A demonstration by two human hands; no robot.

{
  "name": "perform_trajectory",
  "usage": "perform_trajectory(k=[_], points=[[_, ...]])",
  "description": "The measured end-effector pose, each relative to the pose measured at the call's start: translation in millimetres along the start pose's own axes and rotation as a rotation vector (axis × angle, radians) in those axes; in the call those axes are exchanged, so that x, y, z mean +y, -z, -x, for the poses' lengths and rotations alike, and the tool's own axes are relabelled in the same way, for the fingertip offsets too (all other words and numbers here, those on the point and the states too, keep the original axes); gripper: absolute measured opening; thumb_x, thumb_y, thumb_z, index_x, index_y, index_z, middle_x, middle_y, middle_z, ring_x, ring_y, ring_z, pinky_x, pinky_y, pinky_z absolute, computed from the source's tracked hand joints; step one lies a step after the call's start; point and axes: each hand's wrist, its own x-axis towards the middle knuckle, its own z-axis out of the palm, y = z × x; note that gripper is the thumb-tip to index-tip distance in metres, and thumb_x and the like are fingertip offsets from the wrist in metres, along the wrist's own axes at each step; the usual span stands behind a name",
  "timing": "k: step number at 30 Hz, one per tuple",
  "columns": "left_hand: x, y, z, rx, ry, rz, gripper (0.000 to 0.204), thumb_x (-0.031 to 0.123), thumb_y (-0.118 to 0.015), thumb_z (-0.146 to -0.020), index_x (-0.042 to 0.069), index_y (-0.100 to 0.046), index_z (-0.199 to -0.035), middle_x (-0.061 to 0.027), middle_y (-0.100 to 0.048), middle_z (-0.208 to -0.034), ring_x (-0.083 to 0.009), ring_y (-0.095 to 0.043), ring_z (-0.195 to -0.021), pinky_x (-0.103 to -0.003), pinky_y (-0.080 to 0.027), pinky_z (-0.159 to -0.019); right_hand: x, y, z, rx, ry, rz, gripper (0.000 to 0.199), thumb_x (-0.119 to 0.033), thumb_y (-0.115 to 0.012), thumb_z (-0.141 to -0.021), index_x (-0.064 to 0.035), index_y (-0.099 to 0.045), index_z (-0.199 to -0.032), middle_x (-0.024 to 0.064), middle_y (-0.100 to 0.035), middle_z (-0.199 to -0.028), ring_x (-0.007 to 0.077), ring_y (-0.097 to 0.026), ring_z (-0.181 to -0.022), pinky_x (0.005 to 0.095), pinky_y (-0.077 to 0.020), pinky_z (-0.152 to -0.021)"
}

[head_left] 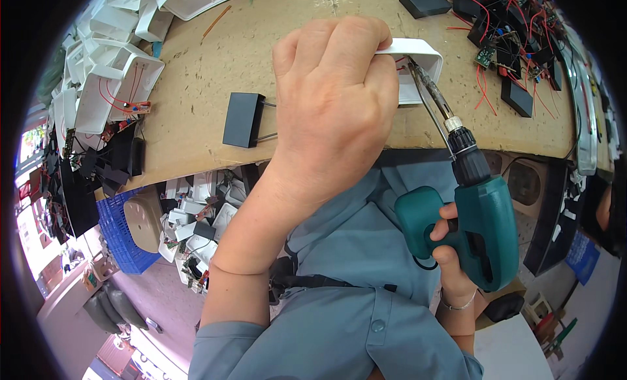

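Over the cardboard-topped table, my left hand (336,99) is closed round the edge of a white plastic housing (424,50), its fingers mostly hidden behind the back of the hand. My right hand (450,256) grips the handle of a green soldering gun (486,230). The gun's metal tip and a thin feed tube reach up into the housing's open side, near a bit of red wire. Whether the tip touches anything inside cannot be made out. Left of my left hand lies a black rectangular block (243,120) with two metal prongs pointing toward the wrist.
White housings (108,92) pile up at the far left, some with red wires. Black blocks and wired circuit boards (516,40) crowd the far right, near a separate black block (424,2). Below the table edge stand a blue crate (124,230) and a heap of white parts (196,216).
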Motion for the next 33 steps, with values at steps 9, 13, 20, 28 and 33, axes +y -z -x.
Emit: perform_trajectory(k=[9, 13, 20, 28, 33], points=[[2, 2, -3, -0.058, -0.018, -0.076, 0.004, 0.005, -0.054, -0.059, 0.001, -0.051, -0.06, -0.0044, -0.052, -0.086, -0.02, -0.048, -0.079, -0.033, -0.032, -0.071, 0, -1, -6, 0.0, 0.053, 0.003, 0.042, -0.025, -0.073, -0.069, -0.0013, -0.056, -0.099, 0.0014, -0.055, -0.076, 0.01, -0.051, -0.066, 0.0222, -0.0425, -0.059], [5, -2, -5, -0.288, 0.059, -0.097, 0.005, 0.005, -0.054, -0.059, 0.002, -0.051, -0.06, -0.0045, -0.052, -0.086, -0.02, -0.048, -0.079, -0.033, -0.032, -0.072, 0, 2, -4, 0.024, 0.059, 0.083, 0.041, -0.028, -0.073, -0.068, -0.0015, -0.057, -0.095, 0.0022, -0.058, -0.076, 0.0103, -0.054, -0.064, 0.0221, -0.0438, -0.057], [0, -1, -1, -0.005, 0.015, -0.002, 0.005, 0.005, -0.054, -0.059, 0.002, -0.05, -0.059, -0.0042, -0.052, -0.086, -0.02, -0.049, -0.079, -0.033, -0.033, -0.072, 1, 3, 0, 0.075, 0.043, 0.076, 0.044, -0.028, -0.074, -0.066, -0.0011, -0.055, -0.096, 0.0033, -0.061, -0.08, 0.0101, -0.058, -0.067, 0.0215, -0.0464, -0.059], [0, -24, 7, 0.17, 0.095, 0.187, 0.006, 0.006, -0.054, -0.058, 0.002, -0.05, -0.06, -0.0041, -0.052, -0.085, -0.0195, -0.049, -0.078, -0.033, -0.033, -0.072, -10, -2, -3, 0.068, 0.048, 0.132, 0.04, -0.027, -0.074, -0.066, -0.0013, -0.057, -0.092, 0.003, -0.061, -0.078, 0.0117, -0.058, -0.067, 0.023, -0.0458, -0.061], [1, 0, -2, -0.037, 0.036, -0.004, 0.006, 0.007, -0.054, -0.058, 0.002, -0.05, -0.06, -0.0041, -0.052, -0.085, -0.0193, -0.049, -0.078, -0.033, -0.033, -0.071, -12, 1, -2, 0.031, 0.063, 0.197, 0.035, -0.026, -0.074, -0.067, -0.0028, -0.058, -0.088, 0.0016, -0.06, -0.076, 0.013, -0.055, -0.067, 0.0246, -0.0437, -0.061]])
